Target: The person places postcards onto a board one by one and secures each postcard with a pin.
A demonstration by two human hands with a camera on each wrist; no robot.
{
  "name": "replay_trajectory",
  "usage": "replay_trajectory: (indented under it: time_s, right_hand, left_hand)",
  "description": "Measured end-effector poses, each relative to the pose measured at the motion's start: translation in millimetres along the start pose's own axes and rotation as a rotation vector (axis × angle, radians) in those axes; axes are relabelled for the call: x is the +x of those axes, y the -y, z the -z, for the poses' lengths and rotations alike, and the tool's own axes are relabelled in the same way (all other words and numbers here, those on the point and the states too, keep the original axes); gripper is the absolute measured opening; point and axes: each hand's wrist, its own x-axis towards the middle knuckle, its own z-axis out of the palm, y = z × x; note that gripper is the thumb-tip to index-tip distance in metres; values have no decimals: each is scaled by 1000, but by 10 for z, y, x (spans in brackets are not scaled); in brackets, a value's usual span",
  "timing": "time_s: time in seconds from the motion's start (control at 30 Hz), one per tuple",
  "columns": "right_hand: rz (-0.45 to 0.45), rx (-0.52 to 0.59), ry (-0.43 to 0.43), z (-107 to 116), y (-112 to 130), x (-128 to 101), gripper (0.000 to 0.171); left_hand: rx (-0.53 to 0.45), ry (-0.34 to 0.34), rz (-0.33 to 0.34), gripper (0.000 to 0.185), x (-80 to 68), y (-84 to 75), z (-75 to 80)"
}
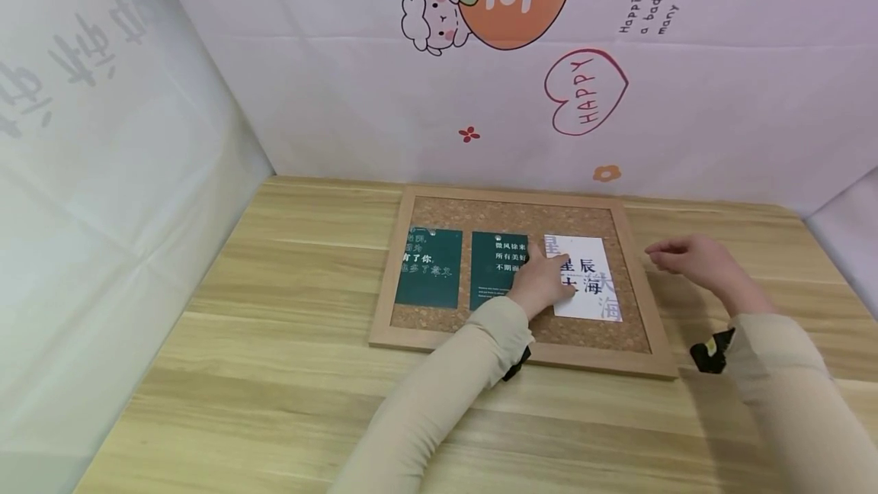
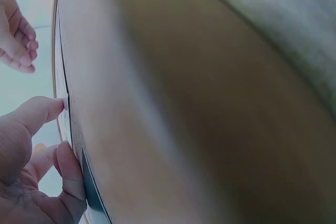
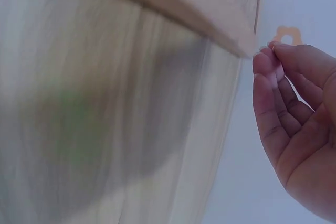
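Note:
A white card (image 1: pixel 591 250) with dark and lilac lettering lies on the right part of a wood-framed corkboard (image 1: pixel 521 213). My left hand (image 1: pixel 537 284) presses it near its left edge with spread thumb and finger, while its other fingers lie over the middle green card (image 1: pixel 485 280). Another green card (image 1: pixel 428 288) is at the left, and small round pins show at the tops of both green ones. Just off the board's right edge hovers my right hand (image 1: pixel 693 265). In the right wrist view, its thumb and fingertips (image 3: pixel 265 59) come together; I cannot tell whether something tiny is between them.
The board lies flat on a wood-grain table (image 1: pixel 274 372), near the printed white cloth (image 1: pixel 343 97) at the back. More white cloth (image 1: pixel 137 174) hangs at the left. A black wrist strap (image 1: pixel 712 351) shows by my right sleeve.

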Motion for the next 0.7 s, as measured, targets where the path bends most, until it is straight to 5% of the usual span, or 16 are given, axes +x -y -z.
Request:
replay_trajectory:
  time_s: [0.7]
  right_hand:
    - [-64, 171, -68, -251, 493, 392, 46]
  left_hand:
    - [14, -5, -27, 57, -4, 15, 5]
